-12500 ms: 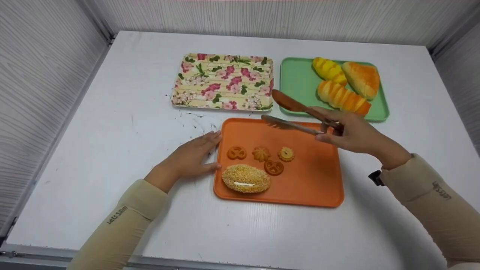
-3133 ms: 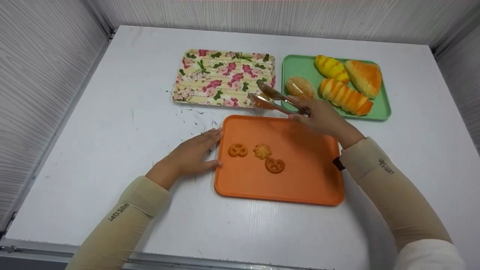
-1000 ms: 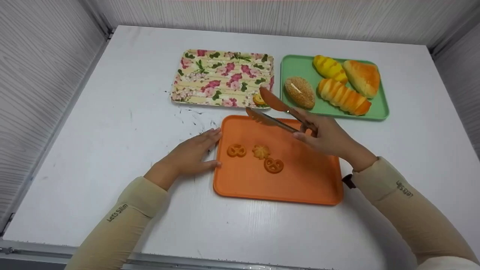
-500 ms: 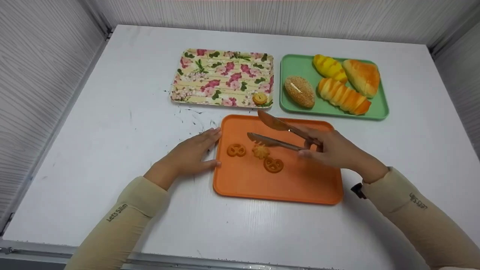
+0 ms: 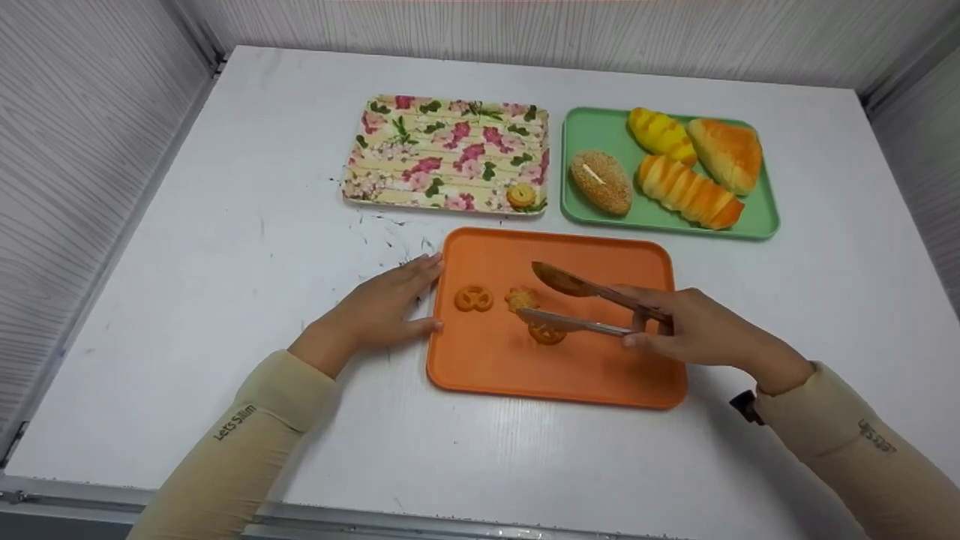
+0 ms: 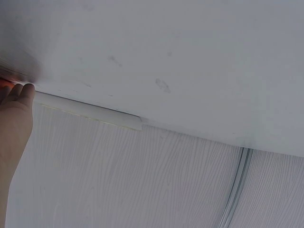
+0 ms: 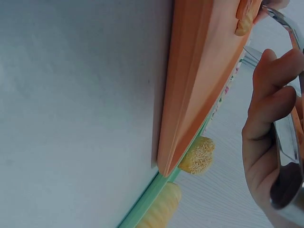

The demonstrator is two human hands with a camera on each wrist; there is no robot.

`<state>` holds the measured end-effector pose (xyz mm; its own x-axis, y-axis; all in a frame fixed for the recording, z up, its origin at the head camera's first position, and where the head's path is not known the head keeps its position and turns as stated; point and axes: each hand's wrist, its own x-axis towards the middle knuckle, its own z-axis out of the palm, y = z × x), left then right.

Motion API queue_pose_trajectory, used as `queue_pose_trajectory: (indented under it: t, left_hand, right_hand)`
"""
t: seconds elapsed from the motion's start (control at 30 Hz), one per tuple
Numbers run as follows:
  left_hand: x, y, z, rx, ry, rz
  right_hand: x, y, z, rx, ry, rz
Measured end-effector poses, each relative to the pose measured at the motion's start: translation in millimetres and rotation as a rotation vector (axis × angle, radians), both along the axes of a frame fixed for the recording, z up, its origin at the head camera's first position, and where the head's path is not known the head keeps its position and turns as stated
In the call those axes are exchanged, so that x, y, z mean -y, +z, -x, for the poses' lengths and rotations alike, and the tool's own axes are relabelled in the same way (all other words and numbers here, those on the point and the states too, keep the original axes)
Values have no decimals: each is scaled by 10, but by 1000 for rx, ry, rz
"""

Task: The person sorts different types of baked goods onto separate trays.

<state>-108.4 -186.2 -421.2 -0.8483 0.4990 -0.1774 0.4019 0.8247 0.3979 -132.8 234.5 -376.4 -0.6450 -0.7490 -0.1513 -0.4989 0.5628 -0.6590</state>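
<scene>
My right hand (image 5: 701, 330) grips a pair of metal tongs (image 5: 574, 285), whose arms stand apart with nothing between them. They hover low over the orange tray (image 5: 480, 364); the lower arm overlaps a flower-shaped cookie (image 5: 523, 298) and partly hides a pretzel-shaped cookie (image 5: 547, 336). Another pretzel-shaped cookie (image 5: 474, 299) lies further left on that tray. Straight fingers of my left hand (image 5: 371, 311) rest against the tray's left edge. In the right wrist view, fingers curl round the shiny tongs (image 7: 287, 137). The left wrist view catches only part of my left hand (image 6: 14, 118).
A floral tray (image 5: 442, 154) at the back holds one round cookie (image 5: 520, 196) near its front right corner. Beside it, a green tray (image 5: 592, 131) carries a sesame bun (image 5: 600, 182), a yellow bread (image 5: 661, 135), a scored loaf (image 5: 690, 193) and a triangular bread (image 5: 726, 154).
Since the oldest frame, the sesame bun has gone from orange to green tray, and the round cookie onto the floral tray. Lately the tongs came back down over the cookies; the left hand stayed put.
</scene>
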Motion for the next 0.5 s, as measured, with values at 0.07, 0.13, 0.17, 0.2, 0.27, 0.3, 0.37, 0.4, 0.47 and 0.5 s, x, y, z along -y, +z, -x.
queue_pose_trajectory:
  t: [0.07,0.13,0.17,0.2,0.27,0.3,0.37,0.4,0.47,0.5]
  left_hand:
    - [0,-3,0,-1,0,1]
    - [-1,-5,-1,-2,0,2]
    - [-3,-4,-2,-3,0,2]
    - [-3,-6,-2,-3,1,2]
    - [-4,-9,-1,-4,3,1]
    - [-4,-12,0,-4,4,0]
    - [-4,-18,3,-8,1,0]
    - [-3,-21,5,-10,-1,1]
    - [-2,-25,10,-14,-7,4]
    - [-1,-26,11,-15,-9,6]
  right_hand:
    - [-29,-10,-18,-1,10,2]
    - [-51,-15,-34,1,18,8]
    - [-60,-18,-43,1,20,7]
    - [-67,-19,-52,6,22,9]
    - [-80,-20,-71,8,28,6]
    - [-84,-20,-79,9,31,6]
    - [-88,-24,-95,6,41,-2]
    - [-88,-24,-102,7,44,-4]
    - [-87,-29,-113,4,46,-12]
    - [-88,-32,-117,0,48,-13]
